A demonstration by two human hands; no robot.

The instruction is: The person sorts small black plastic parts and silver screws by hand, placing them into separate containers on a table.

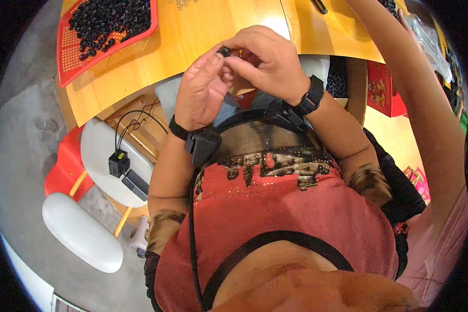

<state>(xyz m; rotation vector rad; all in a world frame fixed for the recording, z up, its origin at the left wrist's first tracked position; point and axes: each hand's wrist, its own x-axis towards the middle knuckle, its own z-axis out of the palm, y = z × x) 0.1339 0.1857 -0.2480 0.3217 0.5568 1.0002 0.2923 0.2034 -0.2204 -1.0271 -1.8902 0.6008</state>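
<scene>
Both my hands meet above the near edge of the table, closed around one small black round part (224, 51). My left hand (205, 88) pinches it between thumb and fingertips. My right hand (270, 60) is curled, its fingers on the same part from the right side. The fingers hide much of the part, so its exact kind does not show. To the left on the table is a red plastic basket (61, 57), holding many small black ring-shaped parts (106, 23) that look alike.
Small brass-coloured pieces (182, 4) lie at the table's far edge. A co-worker's arm (416, 78) reaches across at right, near a clear plastic bag (426, 47). A white chair (83, 231) with a black box (119, 163) and cables stands at left. A red box (382, 88) sits under the table.
</scene>
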